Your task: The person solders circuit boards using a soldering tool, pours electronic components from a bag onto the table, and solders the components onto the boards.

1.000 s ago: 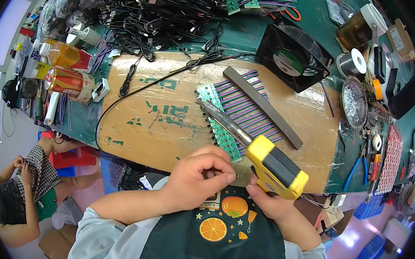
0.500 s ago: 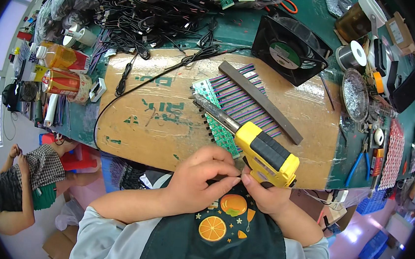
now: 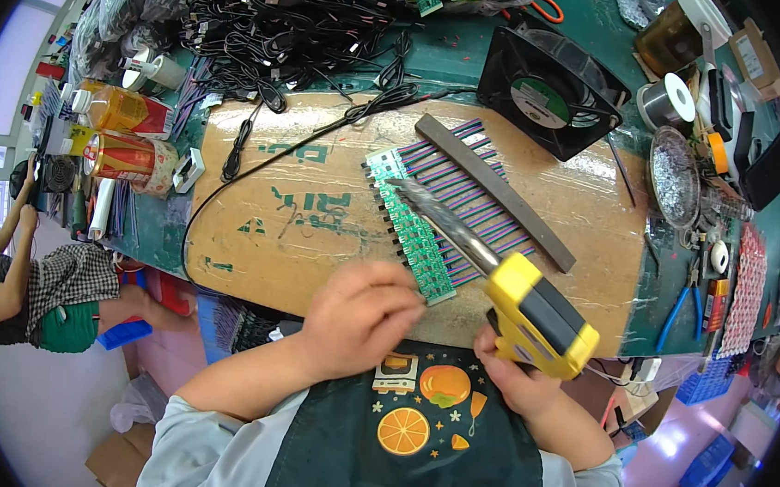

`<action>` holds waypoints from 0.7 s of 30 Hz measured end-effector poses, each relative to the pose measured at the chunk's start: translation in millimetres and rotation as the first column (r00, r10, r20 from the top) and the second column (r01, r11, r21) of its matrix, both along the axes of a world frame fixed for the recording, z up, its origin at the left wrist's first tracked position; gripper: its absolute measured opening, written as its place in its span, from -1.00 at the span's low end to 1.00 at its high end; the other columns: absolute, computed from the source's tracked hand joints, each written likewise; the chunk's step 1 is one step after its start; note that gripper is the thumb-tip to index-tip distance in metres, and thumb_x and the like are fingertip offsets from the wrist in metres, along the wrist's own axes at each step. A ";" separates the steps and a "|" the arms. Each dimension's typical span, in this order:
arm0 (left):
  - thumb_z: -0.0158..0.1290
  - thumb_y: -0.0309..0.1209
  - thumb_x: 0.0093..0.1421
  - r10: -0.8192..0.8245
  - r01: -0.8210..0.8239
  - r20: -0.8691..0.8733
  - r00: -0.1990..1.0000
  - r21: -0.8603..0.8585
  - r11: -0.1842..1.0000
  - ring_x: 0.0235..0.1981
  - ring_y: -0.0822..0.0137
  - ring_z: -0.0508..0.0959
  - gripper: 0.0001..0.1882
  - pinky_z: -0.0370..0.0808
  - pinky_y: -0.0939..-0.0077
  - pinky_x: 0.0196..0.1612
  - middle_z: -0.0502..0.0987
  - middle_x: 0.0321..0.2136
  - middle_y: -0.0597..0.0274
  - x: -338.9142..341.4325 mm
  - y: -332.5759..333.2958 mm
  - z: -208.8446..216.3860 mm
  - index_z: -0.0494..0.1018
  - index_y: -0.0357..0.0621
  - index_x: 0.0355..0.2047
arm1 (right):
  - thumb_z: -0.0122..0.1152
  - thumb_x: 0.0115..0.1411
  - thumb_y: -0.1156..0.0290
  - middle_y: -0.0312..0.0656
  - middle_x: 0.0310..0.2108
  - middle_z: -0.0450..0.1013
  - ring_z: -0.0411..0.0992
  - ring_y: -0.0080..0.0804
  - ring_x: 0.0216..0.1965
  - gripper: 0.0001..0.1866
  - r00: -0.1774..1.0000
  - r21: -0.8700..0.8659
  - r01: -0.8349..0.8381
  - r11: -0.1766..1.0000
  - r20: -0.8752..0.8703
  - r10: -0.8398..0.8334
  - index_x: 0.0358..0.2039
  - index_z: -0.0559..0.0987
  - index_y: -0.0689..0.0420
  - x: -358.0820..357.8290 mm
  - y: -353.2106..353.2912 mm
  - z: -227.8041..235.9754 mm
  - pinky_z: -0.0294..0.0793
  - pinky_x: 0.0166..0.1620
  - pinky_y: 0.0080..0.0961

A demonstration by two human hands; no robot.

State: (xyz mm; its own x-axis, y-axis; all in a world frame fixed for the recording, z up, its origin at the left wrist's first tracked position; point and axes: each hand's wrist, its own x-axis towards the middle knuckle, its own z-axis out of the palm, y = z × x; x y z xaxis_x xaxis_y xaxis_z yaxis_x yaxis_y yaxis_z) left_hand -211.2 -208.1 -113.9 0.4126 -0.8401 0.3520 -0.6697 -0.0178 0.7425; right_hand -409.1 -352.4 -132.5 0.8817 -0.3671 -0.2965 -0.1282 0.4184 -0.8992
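Observation:
My right hand (image 3: 519,377) is wrapped round the handle of a yellow and black soldering gun (image 3: 540,314). Its long metal nose points up and left, over a row of green circuit boards (image 3: 421,256) on the work mat. Purple, black and blue wires (image 3: 458,186) fan out from the boards to the upper right. Across these wires lies a dark flat bar (image 3: 501,196). Near the boards' lower end, my left hand (image 3: 357,319) is closed, thumb and fingers pressed together; anything between them is too small or hidden to make out.
A black fan (image 3: 551,95) stands behind the mat (image 3: 259,255). Piled black cables (image 3: 289,21) fill the back left, one running across the mat. A solder spool (image 3: 667,103), a metal dish (image 3: 674,180) and blue-handled pliers (image 3: 683,311) lie right. Another person (image 3: 42,292) is far left.
My hands, which were together, have moved apart. The right hand has carried the soldering gun right and slightly down, its nose swinging away from the boards' upper end. The other person's arms have risen.

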 end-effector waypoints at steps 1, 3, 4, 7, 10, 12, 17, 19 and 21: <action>0.25 -0.55 -0.03 0.090 -0.092 0.051 0.995 0.026 0.995 -0.32 0.17 0.53 -0.82 0.46 0.36 -0.28 0.52 -0.31 0.19 3.5 0.7 -2.2 0.54 -0.16 -0.37 | 0.33 0.03 0.45 -0.20 -0.31 0.39 0.37 -0.44 -0.31 -0.57 1.000 0.037 -0.022 0.999 0.007 0.022 -0.09 0.41 0.22 -4.2 -4.9 0.9 0.40 -0.22 -0.44; 0.27 -0.58 -0.05 0.113 -0.116 0.066 0.991 0.041 0.992 -0.32 0.17 0.53 -0.82 0.47 0.39 -0.28 0.52 -0.31 0.15 8.9 1.7 -7.8 0.54 -0.20 -0.39 | 0.37 0.01 0.39 -0.21 -0.31 0.37 0.37 -0.45 -0.31 -0.54 0.999 0.075 -0.045 0.996 0.012 0.044 -0.09 0.41 0.20 -9.0 -9.8 4.1 0.39 -0.21 -0.44; 0.28 -0.60 -0.06 0.137 -0.142 0.082 0.987 0.054 0.988 -0.31 0.18 0.54 -0.82 0.49 0.43 -0.29 0.51 -0.31 0.10 9.9 2.5 -10.1 0.54 -0.24 -0.41 | 0.33 0.05 0.42 -0.25 -0.31 0.39 0.37 -0.51 -0.33 -0.58 0.998 0.142 -0.030 0.989 0.054 0.023 -0.09 0.42 0.18 -10.4 -10.0 5.3 0.39 -0.24 -0.50; 0.28 -0.59 -0.06 0.154 -0.162 0.106 0.982 0.078 0.984 -0.28 0.17 0.53 -0.83 0.48 0.41 -0.26 0.51 -0.30 0.11 8.0 1.0 -14.0 0.54 -0.24 -0.42 | 0.29 0.08 0.45 -0.28 -0.35 0.41 0.37 -0.55 -0.38 -0.61 0.998 0.153 -0.031 0.988 0.052 0.023 -0.07 0.42 0.18 -23.0 -13.4 6.5 0.39 -0.29 -0.55; 0.27 -0.59 -0.07 0.162 -0.178 0.161 0.973 0.086 0.980 -0.27 0.17 0.53 -0.83 0.47 0.38 -0.24 0.51 -0.30 0.14 6.6 -1.4 -15.4 0.55 -0.21 -0.42 | 0.30 0.03 0.45 -0.26 -0.48 0.40 0.36 -0.47 -0.49 -0.69 0.997 0.033 -0.065 0.997 -0.034 0.067 -0.21 0.45 0.19 -44.5 -19.8 -1.5 0.36 -0.38 -0.52; 0.27 -0.58 -0.07 0.160 -0.178 0.177 0.971 0.089 0.980 -0.27 0.16 0.53 -0.83 0.47 0.37 -0.23 0.51 -0.29 0.15 6.8 -3.5 -17.1 0.55 -0.20 -0.42 | 0.32 -0.01 0.44 -0.24 -0.53 0.39 0.35 -0.38 -0.53 -0.81 0.979 -0.148 -0.169 0.974 -0.136 0.150 -0.40 0.49 0.16 -58.0 -19.3 -6.1 0.34 -0.41 -0.49; 0.26 -0.58 -0.08 0.158 -0.184 0.233 0.960 0.095 0.978 -0.27 0.16 0.52 -0.82 0.42 0.35 -0.23 0.51 -0.29 0.19 6.2 -3.2 -19.7 0.54 -0.16 -0.42 | 0.34 0.01 0.35 -0.21 -0.54 0.39 0.40 -0.26 -0.54 -0.83 0.952 -0.359 -0.266 0.895 -0.241 0.187 -0.50 0.51 0.11 -69.3 -15.8 -12.0 0.37 -0.43 -0.43; 0.25 -0.58 -0.09 0.157 -0.184 0.239 0.958 0.096 0.978 -0.27 0.16 0.51 -0.81 0.42 0.34 -0.23 0.51 -0.29 0.19 5.8 -4.4 -20.1 0.53 -0.16 -0.42 | 0.35 0.02 0.32 -0.20 -0.53 0.40 0.42 -0.24 -0.53 -0.82 0.954 -0.365 -0.248 0.897 -0.252 0.162 -0.45 0.54 0.10 -75.5 -15.8 -16.9 0.39 -0.42 -0.43; 0.25 -0.58 -0.09 0.156 -0.183 0.245 0.957 0.095 0.978 -0.28 0.17 0.51 -0.81 0.41 0.34 -0.23 0.51 -0.29 0.19 5.5 -4.8 -20.3 0.53 -0.16 -0.42 | 0.34 0.03 0.32 -0.20 -0.52 0.41 0.42 -0.24 -0.53 -0.82 0.953 -0.358 -0.257 0.898 -0.250 0.172 -0.43 0.55 0.11 -75.5 -16.9 -17.3 0.40 -0.42 -0.43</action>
